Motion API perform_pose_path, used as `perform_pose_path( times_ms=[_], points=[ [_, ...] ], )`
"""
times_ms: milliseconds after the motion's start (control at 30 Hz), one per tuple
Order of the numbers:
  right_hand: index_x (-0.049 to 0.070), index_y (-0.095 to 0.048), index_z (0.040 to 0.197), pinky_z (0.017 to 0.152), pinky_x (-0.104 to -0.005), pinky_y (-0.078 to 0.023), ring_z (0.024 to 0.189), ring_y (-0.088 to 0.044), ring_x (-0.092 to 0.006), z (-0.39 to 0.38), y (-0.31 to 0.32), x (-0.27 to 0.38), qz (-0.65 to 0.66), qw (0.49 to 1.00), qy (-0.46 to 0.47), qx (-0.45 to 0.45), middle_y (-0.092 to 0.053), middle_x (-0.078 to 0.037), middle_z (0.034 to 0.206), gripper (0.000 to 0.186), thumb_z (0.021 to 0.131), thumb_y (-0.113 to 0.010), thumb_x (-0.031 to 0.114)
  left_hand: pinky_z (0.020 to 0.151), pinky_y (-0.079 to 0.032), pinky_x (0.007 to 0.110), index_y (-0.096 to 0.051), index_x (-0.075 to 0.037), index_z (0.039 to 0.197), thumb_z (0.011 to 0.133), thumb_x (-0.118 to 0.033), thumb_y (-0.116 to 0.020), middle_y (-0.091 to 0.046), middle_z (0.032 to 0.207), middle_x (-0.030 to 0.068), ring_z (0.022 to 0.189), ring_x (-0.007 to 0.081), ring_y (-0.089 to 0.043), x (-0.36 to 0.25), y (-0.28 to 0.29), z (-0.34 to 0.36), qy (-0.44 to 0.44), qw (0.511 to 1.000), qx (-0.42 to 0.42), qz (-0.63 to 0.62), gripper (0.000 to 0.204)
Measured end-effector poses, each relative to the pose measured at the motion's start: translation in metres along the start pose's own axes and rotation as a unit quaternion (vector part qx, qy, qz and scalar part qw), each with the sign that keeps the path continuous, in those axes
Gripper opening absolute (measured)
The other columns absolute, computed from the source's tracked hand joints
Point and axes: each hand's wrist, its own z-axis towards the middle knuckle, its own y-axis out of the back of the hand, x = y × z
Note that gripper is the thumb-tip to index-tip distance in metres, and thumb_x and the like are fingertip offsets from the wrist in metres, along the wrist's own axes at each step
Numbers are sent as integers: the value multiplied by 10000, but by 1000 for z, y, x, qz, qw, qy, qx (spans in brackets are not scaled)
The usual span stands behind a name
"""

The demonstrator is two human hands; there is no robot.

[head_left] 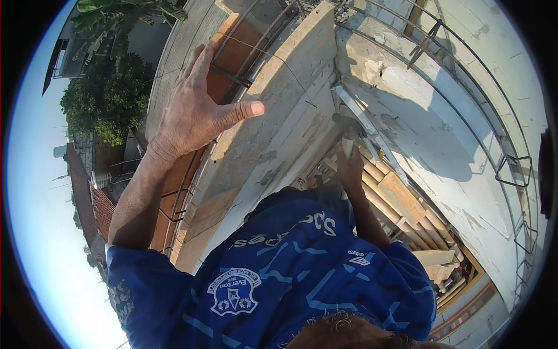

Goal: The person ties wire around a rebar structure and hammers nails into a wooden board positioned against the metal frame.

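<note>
My left hand (pixel 195 113) is open, fingers stretched and thumb apart, over the wooden formwork (pixel 229 136) and its steel bars (pixel 250 58). Whether the fingers rest on the boards cannot be made out. Lower and to the right, my right hand (pixel 350 167) is closed round the pale handle of a hammer (pixel 347 146). Its dark head is blurred, near the foot of the formwork's plank side. Close beside it a pale straight strip (pixel 363 119) leans along the grey wall (pixel 430 116). A thin wire (pixel 290 70) hangs over the formwork's upper edge.
Bent steel bars with stirrups (pixel 465 99) curve along the right wall. Below my right arm lie bamboo poles and planks (pixel 401 198), with gaps between them. Trees (pixel 107 99) and tiled roofs (pixel 102 209) stand far below on the left, past the edge.
</note>
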Motion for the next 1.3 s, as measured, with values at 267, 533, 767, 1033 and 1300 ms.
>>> perform_pose_path(
  times_ms=[267, 533, 767, 1033, 1300],
  points=[
    [-22, -574, 1162, 742, -427, -504, 800, -660, -341, -24, -7, 26, 92, 994, -5, -58, -665, -207, 870, 405, 942, -622, 314, 1166, -281, 529, -233, 38, 1514, 520, -898, -663, -324, 1496, 333, 1429, 425, -304, -9, 3, 8, 8, 993, 6, -114, 1432],
    [-16, -555, 1201, 700, -437, -518, 740, -665, -311, -26, -12, 23, 35, 999, -7, -36, -658, -194, 826, 423, 947, -622, 316, 1144, -321, 522, -229, 67, 1506, 528, -891, -683, -339, 1468, 363, 1402, 429, -353, -6, 2, 13, 67, 994, 66, -57, 1442],
    [-30, -529, 1215, 651, -382, -508, 698, -649, -219, -38, -15, 26, 231, 972, -46, -8, -640, -153, 781, 400, 994, -547, 303, 1060, -442, 476, -262, 37, 1509, 577, -850, -694, -487, 1381, 321, 1272, 388, -530, -3, -6, 17, 7, 1000, -6, -7, 1358],
    [-11, -492, 1198, 590, -388, -473, 624, -632, -245, -28, -65, -5, 238, 971, -31, 5, -628, -154, 752, 389, 1022, -495, 336, 1046, -431, 569, -270, 30, 1507, 554, -904, -634, -467, 1385, 345, 1302, 424, -494, -20, -3, 12, 52, 994, 12, -96, 1383],
    [-69, -480, 1174, 594, -495, -489, 675, -647, -443, -22, -91, -17, 210, 972, 89, -52, -626, -257, 738, 381, 994, -535, 262, 1029, -399, 650, -275, -23, 1524, 500, -857, -675, -406, 1432, 358, 1295, 511, -460, -23, -16, 18, 35, 995, -56, -69, 1379]
  ],
)
